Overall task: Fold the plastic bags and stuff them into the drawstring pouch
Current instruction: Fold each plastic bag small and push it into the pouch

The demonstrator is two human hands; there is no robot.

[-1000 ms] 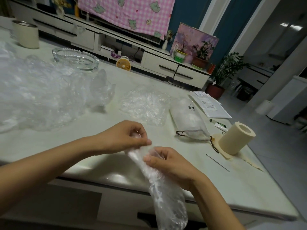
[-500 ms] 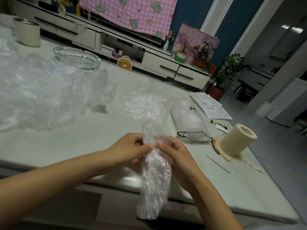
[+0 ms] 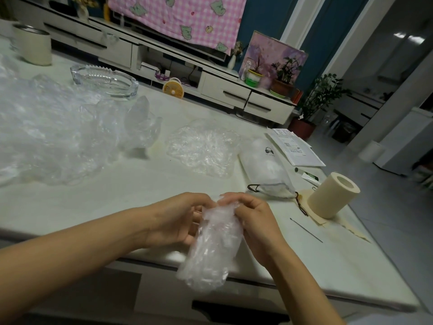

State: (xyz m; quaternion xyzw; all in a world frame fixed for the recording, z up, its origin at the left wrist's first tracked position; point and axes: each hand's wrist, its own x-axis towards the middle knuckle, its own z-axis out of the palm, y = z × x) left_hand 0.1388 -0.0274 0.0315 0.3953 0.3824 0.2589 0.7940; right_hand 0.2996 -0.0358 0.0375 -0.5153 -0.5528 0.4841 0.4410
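A clear plastic bag [image 3: 212, 247], folded into a narrow strip, hangs over the table's front edge between my hands. My left hand [image 3: 178, 219] grips its upper left side. My right hand [image 3: 255, 219] pinches its top from the right. The white drawstring pouch [image 3: 264, 167] lies on the table behind my right hand, stuffed full, its dark cord at the near end. A flat crumpled clear bag [image 3: 203, 148] lies left of the pouch. A big heap of clear bags [image 3: 51, 134] covers the table's left side.
On the pale table [image 3: 145, 184] a beige tape roll [image 3: 332, 195] stands at the right, with papers [image 3: 293, 148] and a small tube [image 3: 307, 175] behind it. At the back left are a glass ashtray [image 3: 105, 80] and a cream can [image 3: 32, 46]. A thin needle [image 3: 305, 229] lies near the right edge.
Both hands have folded the hanging bag upward, so it hangs shorter and thicker. My hands have closed together at its top.
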